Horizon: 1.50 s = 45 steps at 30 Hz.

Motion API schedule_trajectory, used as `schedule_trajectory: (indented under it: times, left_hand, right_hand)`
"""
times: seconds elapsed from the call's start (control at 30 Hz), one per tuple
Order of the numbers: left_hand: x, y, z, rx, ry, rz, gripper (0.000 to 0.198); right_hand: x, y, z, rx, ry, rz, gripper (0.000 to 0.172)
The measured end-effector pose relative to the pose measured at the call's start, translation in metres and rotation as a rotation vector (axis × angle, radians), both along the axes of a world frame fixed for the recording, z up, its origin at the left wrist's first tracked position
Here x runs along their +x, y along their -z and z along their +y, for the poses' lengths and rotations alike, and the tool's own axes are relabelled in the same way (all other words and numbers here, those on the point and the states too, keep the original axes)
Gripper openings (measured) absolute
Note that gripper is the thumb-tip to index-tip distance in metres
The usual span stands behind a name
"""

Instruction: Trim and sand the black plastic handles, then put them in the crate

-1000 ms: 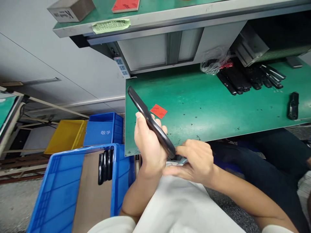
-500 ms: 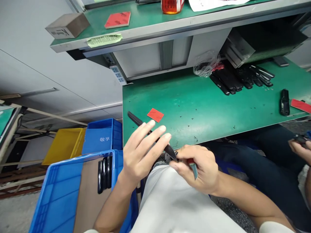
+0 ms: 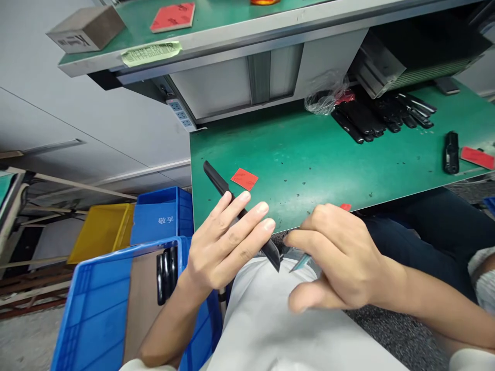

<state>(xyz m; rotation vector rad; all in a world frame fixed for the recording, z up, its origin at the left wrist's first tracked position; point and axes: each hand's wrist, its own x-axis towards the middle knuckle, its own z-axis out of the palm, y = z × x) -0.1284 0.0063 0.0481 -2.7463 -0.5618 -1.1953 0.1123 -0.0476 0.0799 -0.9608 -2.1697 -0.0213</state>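
My left hand (image 3: 220,247) holds a long, slim black plastic piece (image 3: 215,176) that slants from the upper left down toward my lap. Its fingers lie over the middle of the piece; the thumb is hidden. At the piece's lower end, my right hand (image 3: 344,255) grips a knife with a thin greyish blade (image 3: 300,263). A red end shows beyond the knuckles, probably the knife's handle. The blade tip is close to the black piece but apart from it, and the right thumb is held away from the blade.
A red square pad (image 3: 245,179) lies on the green table (image 3: 278,149). Several black pieces (image 3: 363,121) are piled at the back right, near a plastic bag (image 3: 323,98). A blue bin (image 3: 95,309) with black pieces stands at my left. Another person's leg (image 3: 417,237) is at right.
My right hand has lifted away from the black piece's lower end and turned, its thumb now off the piece. The view has shifted slightly; the left hand keeps its hold.
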Motion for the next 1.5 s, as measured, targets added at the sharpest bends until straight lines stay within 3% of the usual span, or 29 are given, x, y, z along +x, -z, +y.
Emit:
schedule_trajectory:
  times: [0.07, 0.17, 0.4, 0.6, 1.13, 1.37, 1.5]
  left_hand:
    - [-0.001, -0.002, 0.0, -0.003, 0.009, 0.016, 0.033]
    - [-0.001, -0.007, -0.002, 0.004, 0.029, 0.035, 0.033]
    - [-0.002, -0.014, -0.002, 0.004, 0.055, 0.082, 0.027]
    - [-0.002, -0.02, 0.0, 0.008, 0.088, 0.134, 0.035]
    - [-0.002, -0.027, -0.009, -0.137, -0.013, 0.177, 0.053]
    - [0.0, -0.029, -0.015, -0.28, 0.012, 0.195, 0.058]
    - [-0.001, -0.03, -0.016, -0.265, 0.005, 0.206, 0.053]
  right_hand:
    - [-0.002, 0.0, 0.0, 0.082, 0.059, -0.055, 0.064]
    - [-0.002, 0.0, 0.001, 0.105, 0.1, -0.106, 0.067]
    - [0.001, -0.003, 0.003, 0.088, 0.108, -0.169, 0.063]
    - [0.001, -0.002, 0.001, 0.14, 0.145, -0.195, 0.065]
    - [0.004, 0.009, 0.001, 0.331, 0.178, -0.2, 0.06]
    - [0.01, 0.01, 0.006, 0.213, 0.142, -0.045, 0.062]
    - [0.011, 0.004, 0.007, 0.167, 0.158, -0.131, 0.064]
